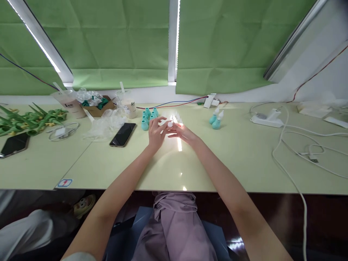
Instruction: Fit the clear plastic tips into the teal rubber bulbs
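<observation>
1. White and small, the piece [170,124] sits between my two hands, over the table [244,159]; I hold it out front, I judge, so that both sets of fingertips can get at it.
2. My left hand [156,135] has thumb and finger closed on the piece from its side, probably because it is too little for a whole palm.
3. My right hand [186,133] meets it from the other side, lower fingers stretched out loosely; whether it pinches the piece or merely steadies it, I cannot tell.
4. Teal bottles [145,124] with open necks stand upright in a bunch just beside my left hand, likely grouped for easy reach.
5. Two white-tipped bottles [216,124] stand well apart, off to my right, perhaps so they don't mix with the bunch.
6. Clear plastic [175,116] lies just behind my fingers, too bright to make out fully.
7. My phone [123,135] lies flat to the left, seemingly set there to leave room for my wrists.
</observation>
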Motion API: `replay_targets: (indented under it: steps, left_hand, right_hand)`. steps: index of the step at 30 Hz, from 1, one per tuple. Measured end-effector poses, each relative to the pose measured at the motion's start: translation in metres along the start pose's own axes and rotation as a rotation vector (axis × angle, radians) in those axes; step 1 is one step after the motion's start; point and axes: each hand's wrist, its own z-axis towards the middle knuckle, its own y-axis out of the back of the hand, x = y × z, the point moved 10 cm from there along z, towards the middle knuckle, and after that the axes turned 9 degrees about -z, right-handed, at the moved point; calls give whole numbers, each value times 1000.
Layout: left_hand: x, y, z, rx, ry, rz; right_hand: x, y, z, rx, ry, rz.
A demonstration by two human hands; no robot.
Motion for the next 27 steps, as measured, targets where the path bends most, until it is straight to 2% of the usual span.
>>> replay_targets:
  steps: [4, 6, 8, 11, 13, 16, 19, 21, 24, 27]
  left_hand:
    - [-2, -9, 1, 83, -26, 1]
    - [1, -12, 2, 118, -10, 23]
    - [9, -10, 4, 120, 31, 57]
    - [32, -2, 6, 85, 149, 117]
    - [51, 3, 5, 64, 240, 153]
    - [76, 9, 1, 40, 355, 191]
    - [91, 14, -3, 17, 433, 213]
    - [97, 16, -5, 19, 477, 237]
    - [102, 18, -7, 39, 543, 266]
    - [99, 18, -5, 54, 552, 260]
  right_hand:
    - [3, 18, 3, -120, 15, -10]
    - [8, 43, 3, -264, 45, -37]
    - [15, 81, -4, -478, 95, -123]
    - [24, 137, -28, -792, 88, -454]
    - [29, 158, -43, -903, 29, -834]
    - [18, 166, -51, -856, -109, -1253]
    - [2, 168, -53, -797, -250, -1403]
    - [-4, 170, -54, -788, -310, -1383]
    - [-14, 177, -55, -759, -377, -1234]
    - [-19, 182, -56, -741, -408, -1143]
